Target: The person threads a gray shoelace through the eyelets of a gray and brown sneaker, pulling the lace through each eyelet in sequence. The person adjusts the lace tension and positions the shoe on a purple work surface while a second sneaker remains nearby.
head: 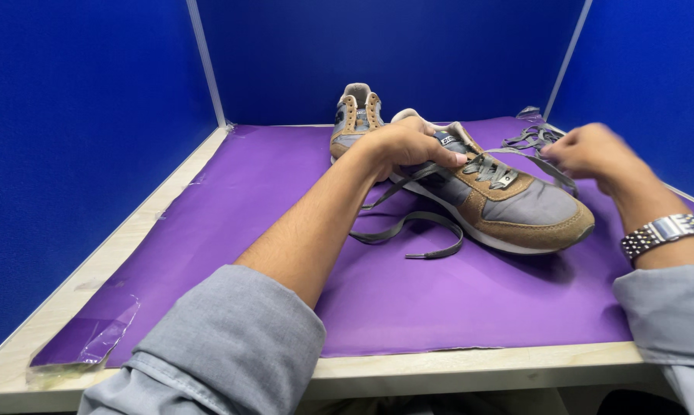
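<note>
Toward the far right of the tabletop (pixel 439 369), on its purple sheet (pixel 270 200), your left hand (pixel 405 144) grips the collar of a brown and grey sneaker (pixel 516 207), lying with its toe toward the near right corner. Your right hand (pixel 589 150), near the right edge, pinches the grey lace (pixel 516 152) and holds it taut over the eyelets. The lace's other end trails loose on the sheet beside the shoe. A second sneaker (pixel 354 115) stands at the far edge.
</note>
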